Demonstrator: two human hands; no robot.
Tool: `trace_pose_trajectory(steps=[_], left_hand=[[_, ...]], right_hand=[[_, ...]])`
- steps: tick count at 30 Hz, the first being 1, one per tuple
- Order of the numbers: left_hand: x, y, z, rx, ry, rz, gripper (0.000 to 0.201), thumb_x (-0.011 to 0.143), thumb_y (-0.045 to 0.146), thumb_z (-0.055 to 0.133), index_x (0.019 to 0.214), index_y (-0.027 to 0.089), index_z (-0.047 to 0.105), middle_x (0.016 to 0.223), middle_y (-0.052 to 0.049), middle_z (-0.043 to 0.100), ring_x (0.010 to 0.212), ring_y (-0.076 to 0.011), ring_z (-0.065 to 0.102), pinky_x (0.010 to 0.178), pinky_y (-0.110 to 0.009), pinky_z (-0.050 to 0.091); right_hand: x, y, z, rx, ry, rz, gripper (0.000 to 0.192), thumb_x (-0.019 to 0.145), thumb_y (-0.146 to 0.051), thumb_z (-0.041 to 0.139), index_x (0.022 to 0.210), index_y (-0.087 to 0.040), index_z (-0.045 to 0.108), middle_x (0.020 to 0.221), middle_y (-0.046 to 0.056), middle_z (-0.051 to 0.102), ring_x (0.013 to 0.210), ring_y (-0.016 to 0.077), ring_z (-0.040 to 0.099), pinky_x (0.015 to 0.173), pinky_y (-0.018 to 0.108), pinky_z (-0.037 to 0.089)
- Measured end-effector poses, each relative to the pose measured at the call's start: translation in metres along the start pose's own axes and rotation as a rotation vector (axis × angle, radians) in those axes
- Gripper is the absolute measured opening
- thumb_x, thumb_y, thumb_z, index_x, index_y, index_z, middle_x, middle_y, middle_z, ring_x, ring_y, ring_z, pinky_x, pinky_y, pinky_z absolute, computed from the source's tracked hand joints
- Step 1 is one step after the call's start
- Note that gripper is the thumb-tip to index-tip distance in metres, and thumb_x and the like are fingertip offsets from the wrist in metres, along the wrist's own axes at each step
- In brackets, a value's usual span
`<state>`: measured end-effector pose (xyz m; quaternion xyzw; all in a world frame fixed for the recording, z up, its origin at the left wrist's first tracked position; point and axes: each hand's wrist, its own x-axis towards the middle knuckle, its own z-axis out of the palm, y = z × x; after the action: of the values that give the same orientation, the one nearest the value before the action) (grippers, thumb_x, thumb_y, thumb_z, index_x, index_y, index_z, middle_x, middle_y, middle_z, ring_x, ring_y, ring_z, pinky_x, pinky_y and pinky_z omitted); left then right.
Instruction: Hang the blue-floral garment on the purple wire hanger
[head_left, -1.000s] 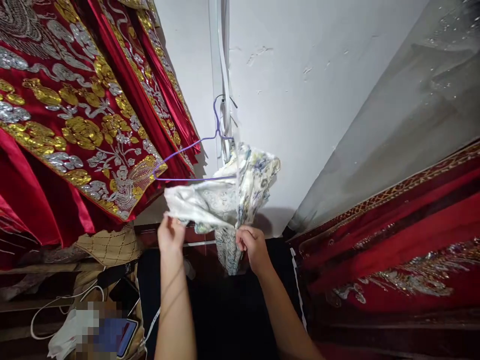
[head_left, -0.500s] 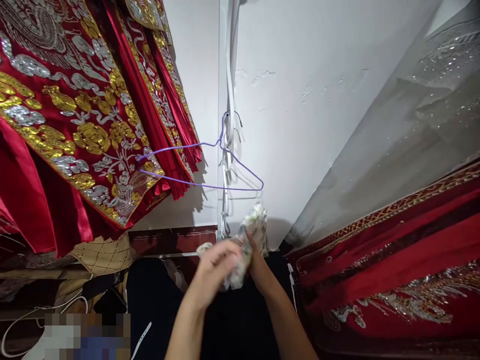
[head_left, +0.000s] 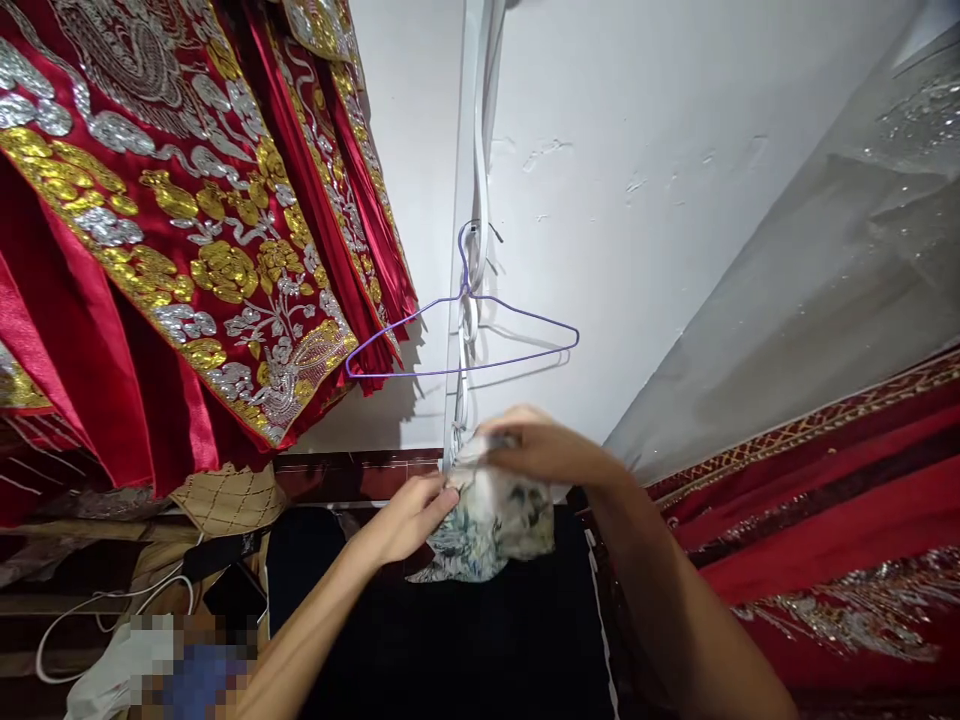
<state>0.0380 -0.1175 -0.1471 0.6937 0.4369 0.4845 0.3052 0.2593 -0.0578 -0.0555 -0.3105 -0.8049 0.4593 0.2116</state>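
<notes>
Covering floral cloth (head_left: 487, 525), right hand (head_left: 547, 450) hides grip.

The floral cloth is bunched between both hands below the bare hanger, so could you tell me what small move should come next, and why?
Probably bring the edges together and flatten one fold. The floral cloth is crumpled, pinched by the left hand at its side and the right hand on top, and the purple hanger hangs bare above.

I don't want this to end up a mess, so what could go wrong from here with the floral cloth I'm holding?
The floral cloth is bunched between the left hand and right hand, so it may crease. The purple wire hanger hangs bare just above; a raised hand could knock it off its hook.
</notes>
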Motion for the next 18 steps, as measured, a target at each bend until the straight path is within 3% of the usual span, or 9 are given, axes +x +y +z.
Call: trace_pose_trajectory(steps=[3, 5, 6, 9, 11, 15, 18], left_hand=[[0.003, -0.01, -0.025, 0.229, -0.142, -0.008, 0.03, 0.085, 0.051, 0.065, 0.078, 0.023, 0.073, 0.068, -0.004, 0.069, 0.073, -0.0255, 0.067, 0.08, -0.033, 0.052], [0.004, -0.018, -0.049, 0.418, -0.226, -0.052, 0.029, 0.089, 0.046, 0.059, 0.073, 0.025, 0.07, 0.066, -0.003, 0.067, 0.067, -0.0224, 0.064, 0.074, -0.03, 0.049], [0.003, -0.022, -0.062, 0.511, -0.272, -0.094, 0.03, 0.09, 0.043, 0.056, 0.07, 0.024, 0.067, 0.065, -0.003, 0.066, 0.063, -0.0215, 0.062, 0.07, -0.029, 0.046], [0.002, -0.033, -0.092, 0.707, -0.379, -0.251, 0.03, 0.09, 0.039, 0.054, 0.064, 0.024, 0.06, 0.064, -0.004, 0.065, 0.058, -0.0219, 0.059, 0.062, -0.029, 0.042], [0.004, -0.037, -0.104, 0.751, -0.328, -0.264, 0.026, 0.087, 0.043, 0.06, 0.069, 0.024, 0.061, 0.072, -0.006, 0.067, 0.066, -0.0249, 0.063, 0.066, -0.031, 0.045], [0.024, -0.025, -0.111, 0.702, -0.136, 0.003, 0.027, 0.082, 0.047, 0.067, 0.078, 0.022, 0.057, 0.107, -0.014, 0.066, 0.105, -0.032, 0.062, 0.093, -0.04, 0.048], [0.048, -0.002, -0.107, 0.654, -0.062, 0.13, 0.022, 0.087, 0.034, 0.059, 0.073, 0.022, 0.047, 0.114, -0.014, 0.062, 0.114, -0.0322, 0.058, 0.1, -0.043, 0.045]], right_hand=[[0.023, 0.021, -0.022, -0.043, 0.513, -0.078, 0.041, 0.079, -0.015, 0.056, 0.113, -0.023, 0.076, 0.104, 0.005, 0.074, 0.075, 0.0174, 0.063, 0.065, 0.027, 0.046], [0.039, 0.045, -0.028, -0.058, 0.687, -0.091, 0.053, 0.076, -0.013, 0.053, 0.125, -0.025, 0.069, 0.113, 0.004, 0.072, 0.079, 0.0174, 0.062, 0.07, 0.028, 0.046], [0.045, 0.056, -0.03, -0.089, 0.71, -0.081, 0.05, 0.075, -0.014, 0.052, 0.121, -0.023, 0.07, 0.108, 0.004, 0.073, 0.079, 0.0178, 0.062, 0.071, 0.028, 0.045], [0.05, 0.078, -0.033, -0.242, 0.7, -0.041, 0.023, 0.074, -0.016, 0.05, 0.084, -0.018, 0.07, 0.077, 0.001, 0.068, 0.074, 0.0182, 0.058, 0.069, 0.027, 0.04], [0.043, 0.08, -0.035, -0.311, 0.709, -0.04, 0.012, 0.072, -0.017, 0.05, 0.072, -0.018, 0.062, 0.065, -0.001, 0.059, 0.068, 0.0165, 0.053, 0.064, 0.026, 0.036], [0.022, 0.063, -0.046, -0.36, 0.723, -0.085, 0.009, 0.072, -0.02, 0.05, 0.065, -0.018, 0.055, 0.06, -0.002, 0.048, 0.062, 0.014, 0.045, 0.058, 0.025, 0.03], [0.015, 0.054, -0.05, -0.357, 0.698, -0.084, 0.01, 0.074, -0.02, 0.05, 0.065, -0.018, 0.056, 0.059, -0.002, 0.047, 0.062, 0.0134, 0.044, 0.058, 0.026, 0.029]])
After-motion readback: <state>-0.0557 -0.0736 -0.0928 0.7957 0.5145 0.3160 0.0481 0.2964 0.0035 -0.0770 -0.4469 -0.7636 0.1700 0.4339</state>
